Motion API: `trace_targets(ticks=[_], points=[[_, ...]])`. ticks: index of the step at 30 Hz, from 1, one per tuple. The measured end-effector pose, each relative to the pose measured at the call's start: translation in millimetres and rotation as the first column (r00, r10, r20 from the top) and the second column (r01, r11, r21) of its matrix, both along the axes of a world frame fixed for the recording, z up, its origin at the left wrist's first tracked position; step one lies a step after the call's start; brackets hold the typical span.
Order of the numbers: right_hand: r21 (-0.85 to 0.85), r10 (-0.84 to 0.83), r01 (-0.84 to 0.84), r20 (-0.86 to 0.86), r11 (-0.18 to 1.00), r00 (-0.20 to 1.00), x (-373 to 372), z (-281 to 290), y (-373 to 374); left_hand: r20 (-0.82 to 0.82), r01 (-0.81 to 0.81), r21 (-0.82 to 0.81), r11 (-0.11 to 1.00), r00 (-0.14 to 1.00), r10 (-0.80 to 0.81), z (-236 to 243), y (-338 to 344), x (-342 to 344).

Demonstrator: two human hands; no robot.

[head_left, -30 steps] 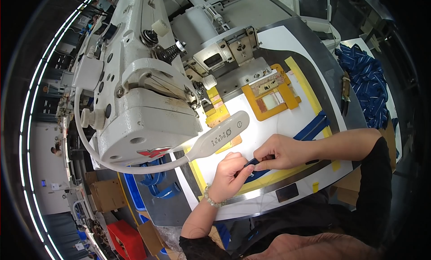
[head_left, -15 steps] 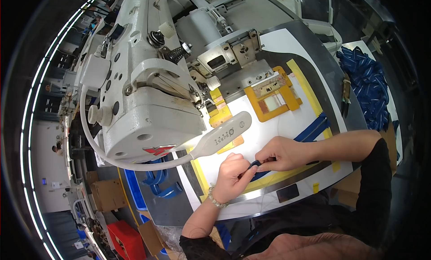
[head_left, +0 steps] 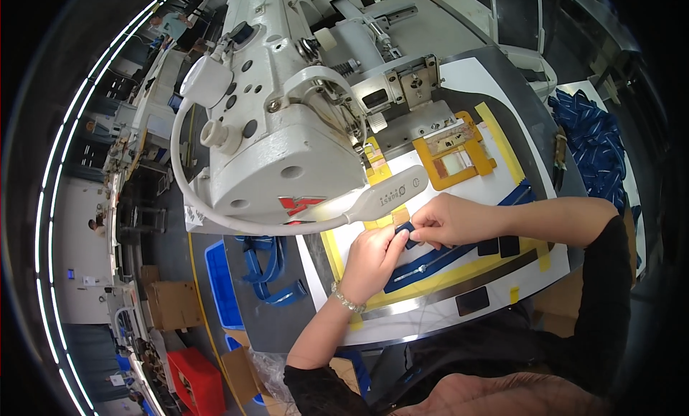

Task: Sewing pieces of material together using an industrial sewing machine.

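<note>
My left hand [head_left: 367, 264], with a beaded bracelet at its wrist, pinches a small navy blue piece [head_left: 404, 230], which looks like a fabric patch. The fingertips of my right hand [head_left: 451, 220] close on the same piece from the other side. Both hands are raised over the white work plate [head_left: 337, 238], just in front of the lamp. Beneath them a blue zipper [head_left: 439, 262] with a silver pull lies slantwise across the plate, partly covered by my right hand and forearm. Small dark patches [head_left: 509, 245] lie by the zipper, and another dark patch [head_left: 472, 300] is nearer me.
A white sewing machine [head_left: 287, 165] stands at the left, its lamp [head_left: 391, 196] jutting toward my hands. Beyond them sits a yellow clamp frame [head_left: 438, 178]. Blue zippers are heaped [head_left: 590, 147] at the right; blue strips [head_left: 269, 269] lie left, near a blue bin [head_left: 221, 287].
Both hands have lifted slightly away from me, still pinching the small navy piece. The zipper's pull and the dark patches now show below them. The whole view has shifted a little.
</note>
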State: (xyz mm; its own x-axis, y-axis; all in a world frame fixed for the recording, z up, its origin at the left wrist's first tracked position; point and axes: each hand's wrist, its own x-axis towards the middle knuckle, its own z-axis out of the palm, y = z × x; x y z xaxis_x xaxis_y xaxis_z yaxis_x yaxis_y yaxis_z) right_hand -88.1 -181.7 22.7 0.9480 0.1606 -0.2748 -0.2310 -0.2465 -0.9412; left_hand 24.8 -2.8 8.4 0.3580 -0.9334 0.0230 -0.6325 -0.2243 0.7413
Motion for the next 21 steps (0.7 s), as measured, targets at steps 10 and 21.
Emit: trace_targets(ticks=[10, 21], points=[[0.259, -0.244, 0.283, -0.171, 0.924, 0.955, 47.9, -24.1, 4.9, 0.690, 0.089, -0.195, 0.977, 0.720, 0.072, -2.3, 13.6, 14.1], [0.208, -0.194, 0.266, -0.312, 0.941, 0.930, 73.2, -30.2, 6.8, 0.608, 0.081, -0.174, 0.981, 0.793, 0.042, -12.6, 21.2, 10.8]])
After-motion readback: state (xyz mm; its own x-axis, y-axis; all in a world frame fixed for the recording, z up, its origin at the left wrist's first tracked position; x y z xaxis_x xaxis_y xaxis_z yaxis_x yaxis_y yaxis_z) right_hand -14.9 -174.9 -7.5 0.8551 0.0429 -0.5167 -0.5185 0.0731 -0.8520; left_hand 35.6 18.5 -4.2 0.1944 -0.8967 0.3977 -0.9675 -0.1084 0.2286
